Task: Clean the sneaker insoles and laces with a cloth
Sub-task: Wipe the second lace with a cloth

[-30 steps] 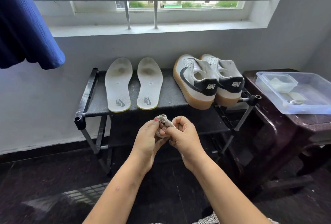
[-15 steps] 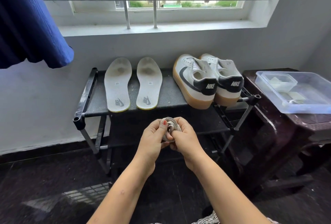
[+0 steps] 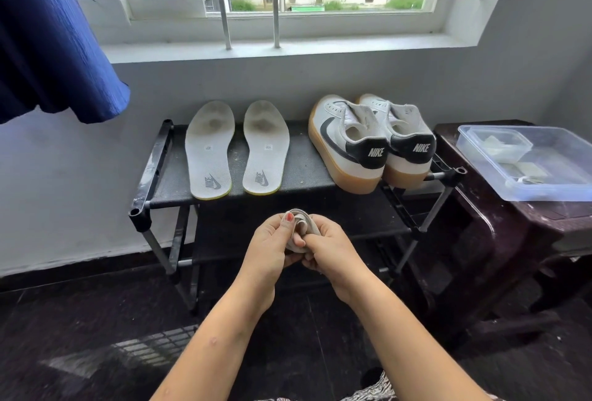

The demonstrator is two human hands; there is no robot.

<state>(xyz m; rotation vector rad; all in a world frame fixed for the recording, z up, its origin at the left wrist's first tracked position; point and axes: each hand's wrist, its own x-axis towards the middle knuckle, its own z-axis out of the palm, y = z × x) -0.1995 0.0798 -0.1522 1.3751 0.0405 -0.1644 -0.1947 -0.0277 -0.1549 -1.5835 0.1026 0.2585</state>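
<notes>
From my remote station I count two insoles, one point(image 3: 209, 150) beside the other point(image 3: 265, 147), on the left half of the rack's point(image 3: 301, 173) top shelf. Two sneakers, one point(image 3: 347, 144) and its mate point(image 3: 405, 141), stand at its right end. One clear plastic container point(image 3: 541, 189) sits on one dark table point(image 3: 499, 208). Two hands, left point(image 3: 272, 246) and right point(image 3: 333, 246), share one bunched pale lace or cloth point(image 3: 299, 227); which, I cannot tell. One blue fabric point(image 3: 48, 41) hangs top left.
</notes>
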